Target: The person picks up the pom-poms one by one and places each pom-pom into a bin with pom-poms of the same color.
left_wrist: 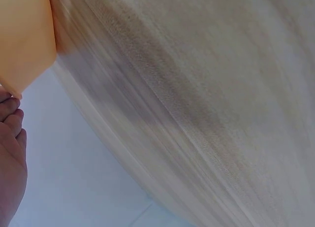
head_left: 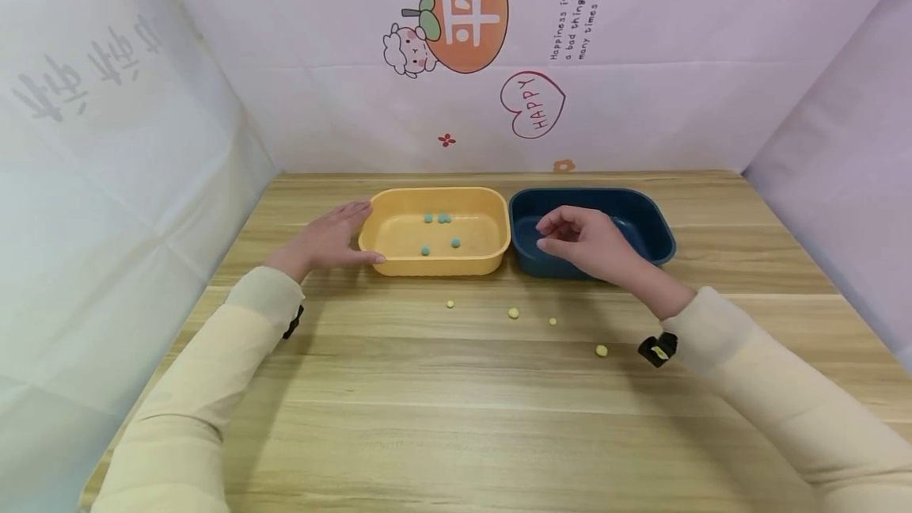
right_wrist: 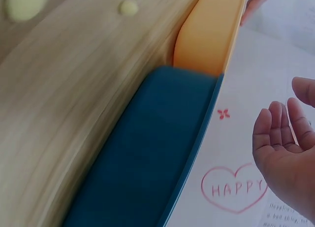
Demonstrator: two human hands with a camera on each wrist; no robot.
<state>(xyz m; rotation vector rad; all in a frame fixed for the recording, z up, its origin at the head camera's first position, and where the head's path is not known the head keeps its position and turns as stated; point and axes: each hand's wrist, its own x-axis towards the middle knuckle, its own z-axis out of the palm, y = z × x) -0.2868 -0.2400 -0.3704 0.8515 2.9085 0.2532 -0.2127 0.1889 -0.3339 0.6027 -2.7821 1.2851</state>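
Note:
My left hand (head_left: 331, 237) rests against the left end of a yellow plastic tub (head_left: 435, 267). Its thumb lies along the front rim, and the fingers extend toward the back. In the left wrist view, the fingertips meet a corner of that tub. Several small teal balls (head_left: 456, 243) lie inside the tub. Over a dark blue tub (head_left: 644, 228) hovers my right hand (head_left: 590, 242), its fingers loosely bent and thumb apart. In the right wrist view, the palm holds nothing. Part of the blue tub's inside is hidden behind this hand.
Several small pale yellow balls (head_left: 514, 313) lie scattered on the wooden table (head_left: 427, 418) in front of the tubs. The two tubs stand side by side near the back edge. A white printed cloth (head_left: 342, 117) hangs behind, with more cloth at both sides.

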